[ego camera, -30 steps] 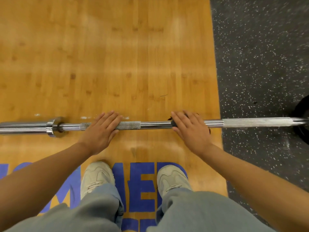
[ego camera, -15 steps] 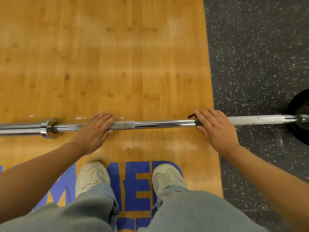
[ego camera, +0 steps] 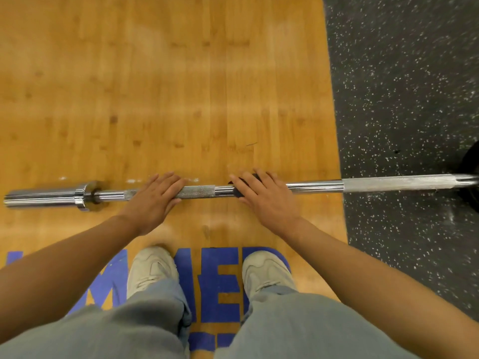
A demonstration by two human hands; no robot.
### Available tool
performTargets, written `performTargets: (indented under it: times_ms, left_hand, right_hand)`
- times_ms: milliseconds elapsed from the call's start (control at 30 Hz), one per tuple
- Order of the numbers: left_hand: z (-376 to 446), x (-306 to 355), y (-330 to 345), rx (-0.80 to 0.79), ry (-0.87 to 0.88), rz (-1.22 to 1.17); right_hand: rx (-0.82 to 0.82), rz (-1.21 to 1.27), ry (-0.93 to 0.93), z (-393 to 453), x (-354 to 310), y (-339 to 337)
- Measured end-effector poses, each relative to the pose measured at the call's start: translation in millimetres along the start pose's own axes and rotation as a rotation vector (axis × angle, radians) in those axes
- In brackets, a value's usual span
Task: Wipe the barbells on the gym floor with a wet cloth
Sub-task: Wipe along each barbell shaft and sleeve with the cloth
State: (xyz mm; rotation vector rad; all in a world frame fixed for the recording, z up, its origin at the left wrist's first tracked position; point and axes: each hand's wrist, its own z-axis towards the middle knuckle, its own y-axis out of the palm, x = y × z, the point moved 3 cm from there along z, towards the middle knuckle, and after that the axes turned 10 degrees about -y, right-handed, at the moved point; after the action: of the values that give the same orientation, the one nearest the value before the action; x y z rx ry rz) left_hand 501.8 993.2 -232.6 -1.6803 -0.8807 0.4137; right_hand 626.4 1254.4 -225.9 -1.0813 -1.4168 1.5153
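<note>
lying across the wooden platform (ego camera: 166, 99) just ahead of the person's shoes (ego camera: 151, 268), the barbell (ego camera: 313, 184) runs left to right under both hands. its right end is cut off at the frame edge, where a dark plate (ego camera: 470, 174) shows only in part and blurred. the cloth (ego camera: 237, 191) is nearly all hidden beneath the right hand (ego camera: 261, 196); only dark scraps peek out at the left side of those fingers (ego camera: 242, 183) and between them, too little to tell how it wraps the shaft or whether it is wet. the right fingers lie over the cloth, pressing it onto the bar, extended rather than curled. the left hand (ego camera: 153, 200) rests flat on the knurled stretch, fingers (ego camera: 168, 182) straight, gripping nothing. blue lettering (ego camera: 215, 281) on the wood is partly covered by the shoes and grey trousers (ego camera: 285, 327), so it cannot be read whole.

compared with half a second ago, the right hand and cloth have slid left along the shaft, from near the platform's edge to close beside the left fingers, with a short knurled section between them. the left hand keeps its place on the bar, right of the collar (ego camera: 85, 194).

to the right of the right fingers a long bare length of shaft crosses the platform edge onto the speckled black rubber floor (ego camera: 401, 86). beyond the fingers, open wood stretches away.
</note>
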Motion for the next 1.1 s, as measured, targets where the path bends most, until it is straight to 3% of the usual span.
performTargets:
  times_ms: [133,467,633,933,1100]
  left_hand:
    - [0.6,-2.2,1.2,0.006,0.002,-0.014]
    - [1.4,-2.0,-1.0,0.036,0.026,-0.02]
    - [0.5,-1.1,1.7,0.045,0.013,-0.002]
    - [1.1,-0.1,-1.4,-0.013,-0.015,0.0]
    - [0.5,2.3,-2.6,-0.064,-0.005,0.011]
  right_hand:
    - [0.032,-0.06,0.038,-40.3,36.9,-5.4]
    - [-0.09,-0.103,0.103,-104.3,107.5,-30.6]
    - [-0.054,-0.082,0.232,-84.9,85.4,-27.5]
    - [-0.059,-0.031,0.066,25.2,-19.4,-1.7]
    - [-0.007,-0.043,-0.052,34.7,-26.5,2.8]
